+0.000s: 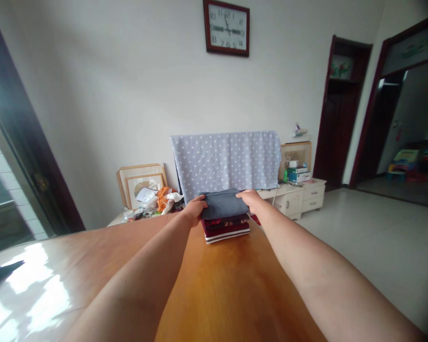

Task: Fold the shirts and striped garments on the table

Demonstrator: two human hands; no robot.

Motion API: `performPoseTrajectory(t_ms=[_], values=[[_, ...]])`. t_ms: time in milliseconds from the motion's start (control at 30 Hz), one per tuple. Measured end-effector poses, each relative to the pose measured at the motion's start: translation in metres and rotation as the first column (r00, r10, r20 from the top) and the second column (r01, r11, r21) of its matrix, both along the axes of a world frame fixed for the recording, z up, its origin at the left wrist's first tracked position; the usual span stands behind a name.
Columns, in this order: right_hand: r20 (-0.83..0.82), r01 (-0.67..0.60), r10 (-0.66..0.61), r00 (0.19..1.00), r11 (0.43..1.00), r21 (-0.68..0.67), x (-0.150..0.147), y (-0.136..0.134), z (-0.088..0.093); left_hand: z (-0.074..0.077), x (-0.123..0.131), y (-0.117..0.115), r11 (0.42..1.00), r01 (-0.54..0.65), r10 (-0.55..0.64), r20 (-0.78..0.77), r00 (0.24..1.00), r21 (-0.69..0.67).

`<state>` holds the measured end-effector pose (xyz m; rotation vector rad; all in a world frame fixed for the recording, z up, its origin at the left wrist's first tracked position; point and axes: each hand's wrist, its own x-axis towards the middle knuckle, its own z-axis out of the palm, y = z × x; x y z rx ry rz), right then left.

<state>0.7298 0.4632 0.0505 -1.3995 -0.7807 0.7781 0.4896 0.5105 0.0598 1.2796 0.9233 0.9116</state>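
A folded dark grey garment (224, 204) is held by its two side edges over a stack of folded clothes (226, 232). My left hand (196, 208) grips its left edge, thumb on top. At the opposite edge my right hand (248, 198) pinches the cloth the same way, its fingers mostly hidden underneath. The stack below shows dark red cloth, light lettering and white-striped edges. Whether the grey garment rests fully on the stack, I cannot tell.
The stack sits on a brown wooden table (214, 289). Behind it, a polka-dot cloth (228, 161) drapes over a wide object on a white cabinet (312, 197). Picture frames (142, 183) and clutter lie left of it. A dark item (2, 273) lies at the table's left.
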Motion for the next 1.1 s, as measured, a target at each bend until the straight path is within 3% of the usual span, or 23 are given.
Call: performPoseTrajectory(t_ms=[167,567,833,1100], values=[[0.004,0.048,-0.048,0.999,0.999,-0.023,0.003,0.004,-0.015,-0.012,0.000,0.005,1.000,0.001,-0.001,-0.028,1.000,-0.010],[0.043,0.109,-0.111,0.993,0.993,0.050,0.001,0.006,-0.019,-0.016,0.001,-0.001,0.991,-0.051,0.067,-0.132,0.989,0.122],[0.006,0.099,-0.100,0.995,0.991,0.092,0.003,0.006,-0.021,-0.016,-0.001,-0.005,0.983,-0.075,0.098,-0.135,0.986,0.166],[-0.057,0.027,-0.019,0.998,0.990,0.139,0.009,0.004,-0.019,-0.016,-0.007,-0.007,0.969,-0.091,0.101,-0.036,0.994,0.231]])
